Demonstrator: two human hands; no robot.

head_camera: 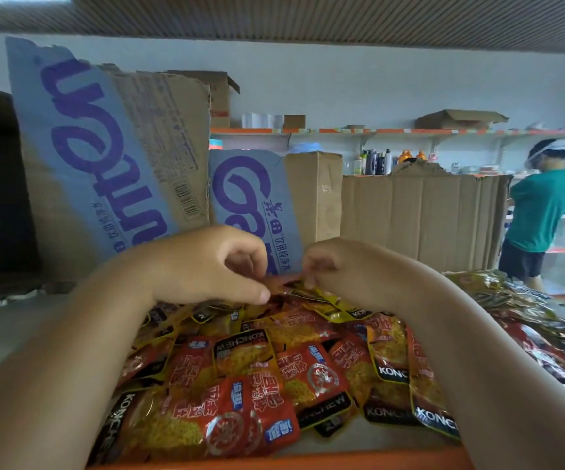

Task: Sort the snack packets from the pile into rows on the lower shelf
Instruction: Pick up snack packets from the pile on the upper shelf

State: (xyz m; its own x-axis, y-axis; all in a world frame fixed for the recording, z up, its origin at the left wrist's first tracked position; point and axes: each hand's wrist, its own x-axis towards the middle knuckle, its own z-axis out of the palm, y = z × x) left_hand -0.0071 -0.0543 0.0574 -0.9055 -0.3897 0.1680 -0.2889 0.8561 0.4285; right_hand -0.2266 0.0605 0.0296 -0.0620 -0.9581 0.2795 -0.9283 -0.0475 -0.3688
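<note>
Cardboard boxes (111, 157) fill the upper left of the frame, walling the back of the shelf (3, 340). Below them, across the centre and lower centre, the pile of snack packets (274, 368) lies loose and overlapping. These look like light, soft, slick film pouches, probably best taken by a sealed edge. Left hand (206, 266) and right hand (335, 269) meet at the pile's far end, fingers curled and pinching a packet (299, 289). Its front is hidden, and I cannot tell whether both grip the same one.

There are two hands, the left hand (206, 266) and the right hand (338, 269), well over a dozen red-and-yellow KONCHEM packets (240, 385) in one heap, a second, darker heap (529, 327) too jumbled to count, two blue-printed cartons (104, 157), one plain carton (423, 218) and one person (542, 212).
</note>
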